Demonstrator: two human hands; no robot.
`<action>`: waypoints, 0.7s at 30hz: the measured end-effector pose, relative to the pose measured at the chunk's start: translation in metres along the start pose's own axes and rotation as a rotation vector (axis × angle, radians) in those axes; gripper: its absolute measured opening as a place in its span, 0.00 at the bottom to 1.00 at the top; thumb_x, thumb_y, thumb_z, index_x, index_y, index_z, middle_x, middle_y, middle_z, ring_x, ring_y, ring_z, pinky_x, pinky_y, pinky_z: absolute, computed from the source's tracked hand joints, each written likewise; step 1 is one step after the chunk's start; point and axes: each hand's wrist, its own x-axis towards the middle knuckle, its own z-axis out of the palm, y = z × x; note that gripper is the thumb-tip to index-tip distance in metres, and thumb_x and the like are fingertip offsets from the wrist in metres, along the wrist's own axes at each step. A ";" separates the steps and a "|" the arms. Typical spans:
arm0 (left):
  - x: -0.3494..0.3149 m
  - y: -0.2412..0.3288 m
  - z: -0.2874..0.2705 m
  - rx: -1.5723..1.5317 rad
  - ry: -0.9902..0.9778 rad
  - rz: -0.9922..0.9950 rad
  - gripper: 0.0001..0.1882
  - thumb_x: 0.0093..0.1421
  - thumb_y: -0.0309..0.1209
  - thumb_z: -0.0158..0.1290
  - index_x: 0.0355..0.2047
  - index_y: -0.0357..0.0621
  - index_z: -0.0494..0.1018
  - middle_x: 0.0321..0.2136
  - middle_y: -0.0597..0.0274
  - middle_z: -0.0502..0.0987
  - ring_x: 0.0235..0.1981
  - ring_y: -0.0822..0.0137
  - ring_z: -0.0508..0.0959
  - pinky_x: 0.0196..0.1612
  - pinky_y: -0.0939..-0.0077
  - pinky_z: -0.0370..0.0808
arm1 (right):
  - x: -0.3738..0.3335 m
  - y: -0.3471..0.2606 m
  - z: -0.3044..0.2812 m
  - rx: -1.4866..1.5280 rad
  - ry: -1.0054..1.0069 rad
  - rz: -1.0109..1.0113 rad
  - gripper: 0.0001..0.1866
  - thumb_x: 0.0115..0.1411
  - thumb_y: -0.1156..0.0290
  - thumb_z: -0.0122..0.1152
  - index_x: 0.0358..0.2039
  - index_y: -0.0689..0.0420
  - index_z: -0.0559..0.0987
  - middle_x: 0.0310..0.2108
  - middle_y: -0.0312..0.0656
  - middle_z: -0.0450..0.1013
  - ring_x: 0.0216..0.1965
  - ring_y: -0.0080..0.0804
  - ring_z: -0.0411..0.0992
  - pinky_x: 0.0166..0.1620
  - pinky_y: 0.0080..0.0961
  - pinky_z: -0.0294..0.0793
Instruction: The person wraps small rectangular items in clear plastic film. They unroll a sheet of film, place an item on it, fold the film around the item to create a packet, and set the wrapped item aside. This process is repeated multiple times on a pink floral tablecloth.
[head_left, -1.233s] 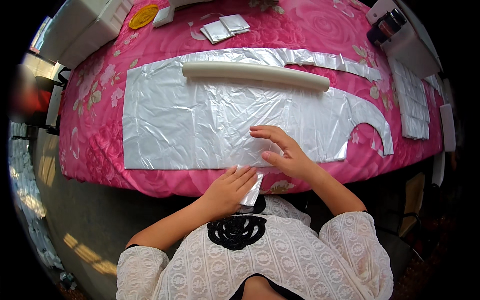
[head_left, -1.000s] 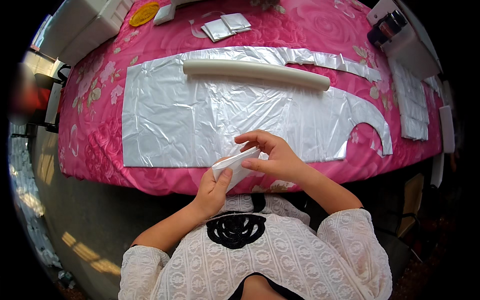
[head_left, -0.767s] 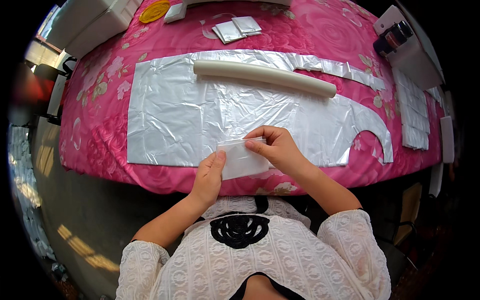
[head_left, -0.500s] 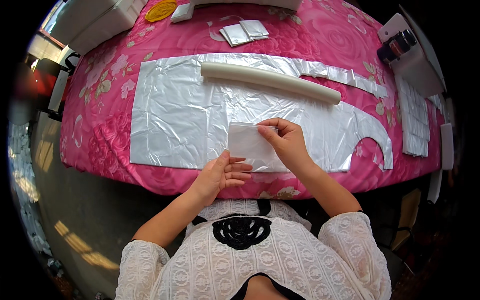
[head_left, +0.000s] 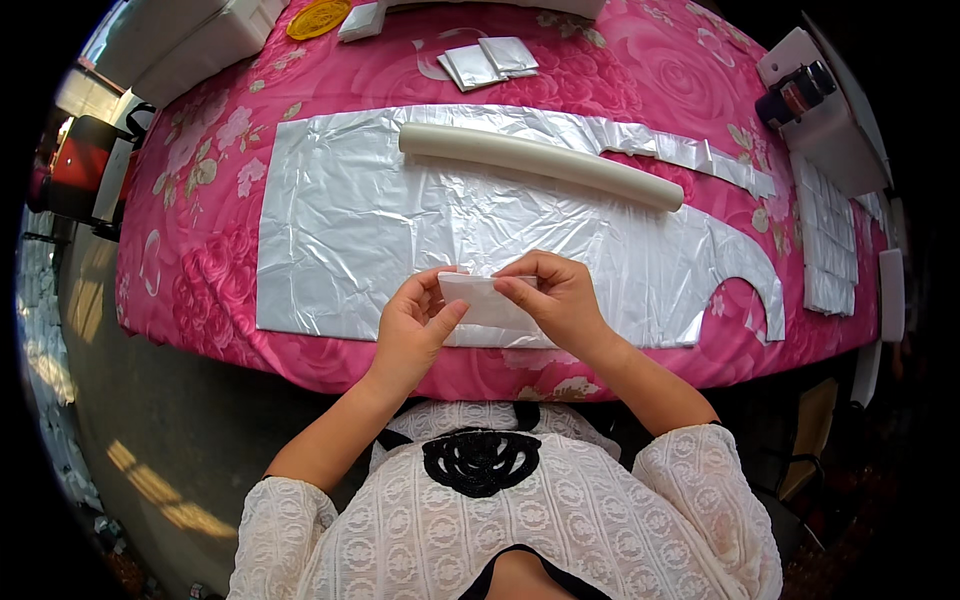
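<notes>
A small translucent plastic bag [head_left: 488, 300] is stretched between my two hands, above the near part of a folded plastic apron. Its right upper corner is pinched by the thumb and fingers of my right hand [head_left: 556, 300]. My left hand [head_left: 415, 315] grips the left side, thumb in front and fingertips partly hidden behind the bag. The silvery white plastic apron [head_left: 340, 220] lies flat, its curved neck cutout at the right. Across its far half rests a long pale tube [head_left: 540, 166], touched by neither hand.
Folded white plastic packets [head_left: 488, 64] lie beyond the apron on the pink floral tablecloth [head_left: 215, 270]. A yellow round object [head_left: 318, 18] and white foam boxes [head_left: 205, 50] are at the far left. At right are a dark bottle [head_left: 795, 93] and a stack of folded plastic [head_left: 828, 235].
The bag has come down nearer to me and tilted. My left hand, open beside it before, has moved up and taken hold of its left side. My right hand keeps its pinch.
</notes>
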 end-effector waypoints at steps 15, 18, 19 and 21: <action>-0.009 0.005 0.004 -0.219 -0.195 -0.637 0.23 0.63 0.46 0.42 0.43 0.35 0.69 0.34 0.56 0.76 0.36 0.69 0.77 0.39 0.78 0.74 | 0.001 0.003 -0.005 -0.538 0.078 -0.765 0.07 0.43 0.72 0.65 0.25 0.56 0.77 0.23 0.36 0.71 0.24 0.28 0.69 0.27 0.22 0.68; -0.010 -0.010 0.006 -0.281 -0.218 -0.449 0.21 0.64 0.43 0.42 0.44 0.36 0.68 0.35 0.57 0.75 0.35 0.69 0.77 0.39 0.75 0.75 | -0.003 0.009 0.006 -0.666 -0.057 -0.912 0.10 0.40 0.70 0.65 0.26 0.55 0.76 0.26 0.35 0.71 0.29 0.29 0.70 0.31 0.24 0.70; -0.007 -0.010 0.005 -0.261 -0.157 -0.411 0.19 0.64 0.42 0.43 0.43 0.37 0.69 0.35 0.57 0.75 0.34 0.70 0.77 0.38 0.75 0.75 | -0.004 0.013 0.010 -0.683 -0.098 -0.941 0.11 0.39 0.70 0.64 0.26 0.55 0.76 0.28 0.34 0.71 0.31 0.29 0.71 0.32 0.24 0.71; 0.005 -0.007 0.003 -0.218 -0.037 -0.337 0.17 0.64 0.39 0.43 0.41 0.37 0.70 0.34 0.59 0.75 0.32 0.70 0.76 0.37 0.75 0.76 | -0.006 0.017 0.011 -0.721 -0.125 -0.915 0.11 0.41 0.70 0.63 0.28 0.55 0.76 0.33 0.36 0.72 0.37 0.32 0.70 0.38 0.27 0.71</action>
